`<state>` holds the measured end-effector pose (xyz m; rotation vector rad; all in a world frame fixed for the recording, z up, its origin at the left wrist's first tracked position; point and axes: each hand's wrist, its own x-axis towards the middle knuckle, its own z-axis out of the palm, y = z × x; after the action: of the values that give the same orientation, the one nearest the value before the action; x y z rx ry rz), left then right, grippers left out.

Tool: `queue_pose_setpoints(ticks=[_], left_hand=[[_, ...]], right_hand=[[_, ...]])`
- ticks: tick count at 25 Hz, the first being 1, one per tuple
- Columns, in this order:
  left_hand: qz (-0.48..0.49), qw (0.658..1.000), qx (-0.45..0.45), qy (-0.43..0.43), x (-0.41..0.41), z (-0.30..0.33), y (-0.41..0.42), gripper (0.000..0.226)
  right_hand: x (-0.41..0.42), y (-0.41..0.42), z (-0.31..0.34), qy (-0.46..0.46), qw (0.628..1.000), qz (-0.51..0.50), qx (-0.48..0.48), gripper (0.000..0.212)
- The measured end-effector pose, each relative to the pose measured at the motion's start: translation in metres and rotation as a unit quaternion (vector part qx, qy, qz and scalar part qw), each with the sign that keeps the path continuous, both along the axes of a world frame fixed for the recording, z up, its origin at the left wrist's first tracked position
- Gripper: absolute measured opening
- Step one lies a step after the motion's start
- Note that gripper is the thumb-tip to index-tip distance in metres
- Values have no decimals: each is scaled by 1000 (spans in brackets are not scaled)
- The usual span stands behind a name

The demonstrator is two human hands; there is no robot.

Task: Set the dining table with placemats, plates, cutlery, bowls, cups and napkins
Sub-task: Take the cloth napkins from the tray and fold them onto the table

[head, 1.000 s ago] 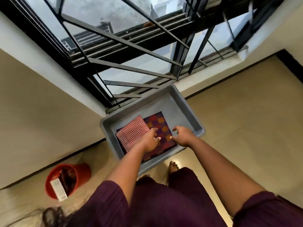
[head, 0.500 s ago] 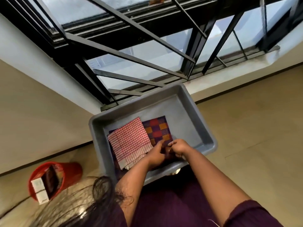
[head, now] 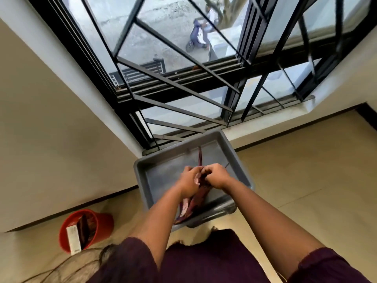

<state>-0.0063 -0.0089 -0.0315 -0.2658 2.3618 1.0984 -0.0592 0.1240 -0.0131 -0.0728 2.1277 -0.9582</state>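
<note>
A grey plastic tub (head: 159, 172) sits on the floor below the window. Above it, my left hand (head: 188, 181) and my right hand (head: 217, 175) are close together, both gripping a bundle of folded cloths (head: 193, 205). The bundle is a purple-and-orange checked placemat with a red-and-white checked cloth showing at its edge. It hangs edge-on beneath my hands, raised off the tub's floor. A thin strip of the purple cloth (head: 200, 158) sticks up behind my fingers. The tub's floor around the cloths looks bare.
A red bucket (head: 102, 223) holding a white box stands on the floor at lower left. A barred black window frame (head: 183, 86) fills the wall ahead, with a white sill. Beige floor tiles spread to the right. My purple skirt fills the bottom.
The cloths lay flat in the tub before; both hands have gathered them and lifted them up on edge. The view has risen and tilted toward the window.
</note>
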Motion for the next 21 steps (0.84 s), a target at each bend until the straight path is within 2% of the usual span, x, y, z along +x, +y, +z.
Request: queue_pose_setpoints(ticks=[3, 6, 10, 12, 14, 18, 21], left_hand=[[-62, 993, -96, 41, -1, 36, -14, 47], [-102, 978, -163, 86, 3, 62, -26, 33], [-68, 967, -135, 204, 1, 93, -25, 15], [-27, 967, -98, 235, 0, 113, -20, 12], [-40, 956, -101, 271, -1, 128, -20, 13], [-150, 933, -84, 315, -8, 153, -37, 26], [-312, 897, -173, 259, -10, 173, -51, 15]], right_hand=[[11, 8, 46, 68, 996, 53, 17, 39], [23, 20, 81, 135, 991, 11, 9, 39], [31, 37, 108, 231, 972, -44, 6, 32], [36, 42, 116, 261, 963, -67, 19, 30], [43, 46, 118, 275, 958, -71, 48, 27], [56, 47, 119, 311, 942, -83, 93, 24], [64, 41, 123, 348, 923, -96, 135, 6]])
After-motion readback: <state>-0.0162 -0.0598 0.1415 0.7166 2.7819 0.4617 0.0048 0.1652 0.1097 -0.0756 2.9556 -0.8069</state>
